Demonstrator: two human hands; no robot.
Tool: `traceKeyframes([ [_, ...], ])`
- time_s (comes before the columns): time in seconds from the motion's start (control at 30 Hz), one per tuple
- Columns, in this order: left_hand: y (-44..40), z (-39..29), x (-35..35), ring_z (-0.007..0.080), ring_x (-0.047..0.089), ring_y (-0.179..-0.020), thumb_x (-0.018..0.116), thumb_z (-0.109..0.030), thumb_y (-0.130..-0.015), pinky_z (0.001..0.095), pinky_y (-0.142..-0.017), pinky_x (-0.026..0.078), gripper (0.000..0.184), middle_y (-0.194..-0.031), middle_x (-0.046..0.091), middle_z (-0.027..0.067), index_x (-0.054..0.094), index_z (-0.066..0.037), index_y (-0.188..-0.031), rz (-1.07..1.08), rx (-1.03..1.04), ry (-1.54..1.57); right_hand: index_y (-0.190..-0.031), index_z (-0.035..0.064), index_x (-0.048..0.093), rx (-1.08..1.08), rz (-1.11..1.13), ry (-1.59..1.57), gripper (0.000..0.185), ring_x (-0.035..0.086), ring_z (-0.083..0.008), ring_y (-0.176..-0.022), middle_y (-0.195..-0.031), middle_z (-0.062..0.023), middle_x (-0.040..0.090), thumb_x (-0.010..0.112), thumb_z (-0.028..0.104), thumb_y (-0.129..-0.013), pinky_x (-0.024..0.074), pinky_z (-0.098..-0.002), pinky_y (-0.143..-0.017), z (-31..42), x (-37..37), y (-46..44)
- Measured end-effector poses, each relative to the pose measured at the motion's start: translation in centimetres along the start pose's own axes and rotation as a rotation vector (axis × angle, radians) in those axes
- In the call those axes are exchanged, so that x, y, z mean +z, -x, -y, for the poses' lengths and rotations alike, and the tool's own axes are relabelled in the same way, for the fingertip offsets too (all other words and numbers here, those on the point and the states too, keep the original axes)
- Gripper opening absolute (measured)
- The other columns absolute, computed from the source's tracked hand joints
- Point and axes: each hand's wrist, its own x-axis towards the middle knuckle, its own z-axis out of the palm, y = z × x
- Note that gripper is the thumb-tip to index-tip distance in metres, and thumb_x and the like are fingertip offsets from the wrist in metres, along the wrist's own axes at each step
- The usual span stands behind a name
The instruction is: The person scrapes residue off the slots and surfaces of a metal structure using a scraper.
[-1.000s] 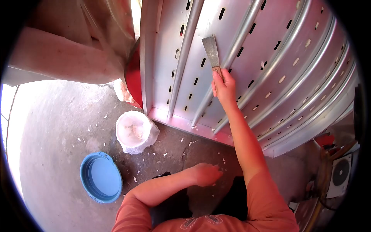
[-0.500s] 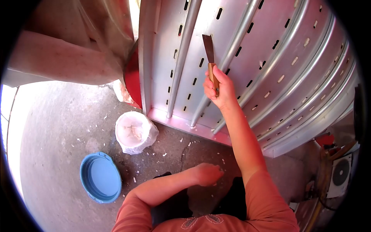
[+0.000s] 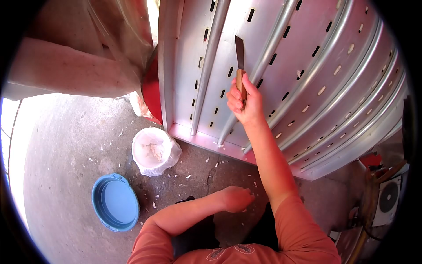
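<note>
A putty knife (image 3: 240, 57) with a wooden handle is in my right hand (image 3: 247, 102), fingers wrapped round the grip. Its dark blade points up, in front of a large ribbed metal panel (image 3: 237, 26) with rows of slots. Many slots to the left are dark, while several toward the right look filled with something pale. I cannot tell whether the blade touches the metal. Down by my knees, my left hand (image 3: 237, 199) is closed in a loose fist; anything inside it is hidden.
On the concrete floor (image 3: 66, 154) stand a white bucket lined with plastic (image 3: 154, 152), pale scraps in it, and a blue basin (image 3: 116, 202). Small white bits are scattered around. Draped sheeting (image 3: 74, 66) hangs at left; a fan unit (image 3: 387, 196) is at lower right.
My right hand has moved slightly left and up with the putty knife, whose blade is turned more edge-on. My left hand has stayed in place.
</note>
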Motion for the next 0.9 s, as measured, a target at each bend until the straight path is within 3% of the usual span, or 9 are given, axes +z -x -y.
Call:
traceKeyframes([
  [0.1,0.0,0.1,0.0,0.0366,0.061,-0.092,0.064,-0.030,-0.082,0.0448,-0.073,0.051,0.041,-0.104,0.055,0.0175,0.050,-0.004,-0.111,-0.005,0.004,0.013,-0.093,0.0078,0.055,-0.011,0.017,-0.017,0.031,0.035,-0.0074,-0.039,-0.056,0.0025,0.043,0.042,0.036,-0.098,0.0257,-0.0224,-0.032,-0.1,0.2,0.0],
  [0.33,-0.1,0.2,0.2,0.0370,0.061,-0.094,0.064,-0.030,-0.081,0.0451,-0.075,0.051,0.045,-0.105,0.056,0.0182,0.050,-0.004,-0.116,-0.004,-0.001,0.019,-0.093,0.0031,0.054,0.042,0.246,-0.591,0.036,0.036,-0.0062,-0.044,-0.061,0.0009,0.043,0.040,0.035,-0.099,0.0274,-0.0194,-0.033,-1.8,1.3,-1.4],
  [0.43,-0.6,0.6,1.1,0.0370,0.060,-0.095,0.064,-0.030,-0.081,0.0455,-0.076,0.051,0.048,-0.106,0.056,0.0181,0.049,-0.005,-0.119,0.010,0.002,0.037,-0.092,0.0035,0.054,0.052,0.129,-0.631,0.036,0.036,-0.0060,-0.044,-0.061,0.0009,0.043,0.039,0.036,-0.099,0.0264,-0.0189,-0.033,-2.7,0.9,-0.4],
  [0.57,-0.9,1.2,1.0,0.0372,0.060,-0.096,0.063,-0.031,-0.082,0.0461,-0.077,0.050,0.046,-0.105,0.057,0.0180,0.050,-0.005,-0.118,0.061,-0.005,0.027,-0.090,0.0067,0.051,0.027,0.047,-0.125,0.027,0.042,-0.0110,-0.045,-0.063,-0.0019,0.048,0.045,0.032,-0.098,0.0297,-0.0252,-0.035,-1.1,2.6,2.3],
  [0.73,-0.7,0.7,0.3,0.0380,0.059,-0.095,0.062,-0.031,-0.082,0.0462,-0.076,0.050,0.041,-0.105,0.056,0.0194,0.050,-0.005,-0.112,0.016,0.026,0.027,-0.102,0.0067,0.046,-0.278,-0.133,0.398,0.018,0.048,-0.0151,-0.052,-0.069,-0.0063,0.050,0.046,0.024,-0.097,0.0333,-0.0271,-0.044,4.7,5.4,-1.5],
  [0.9,-1.1,0.8,0.1,0.0391,0.060,-0.094,0.062,-0.032,-0.083,0.0467,-0.075,0.050,0.042,-0.105,0.056,0.0198,0.049,-0.004,-0.112,0.047,0.026,0.007,-0.098,0.0053,0.045,-0.294,-0.107,0.419,0.017,0.047,-0.0153,-0.052,-0.070,-0.0071,0.050,0.047,0.022,-0.096,0.0319,-0.0273,-0.042,9.2,8.7,-5.8],
])
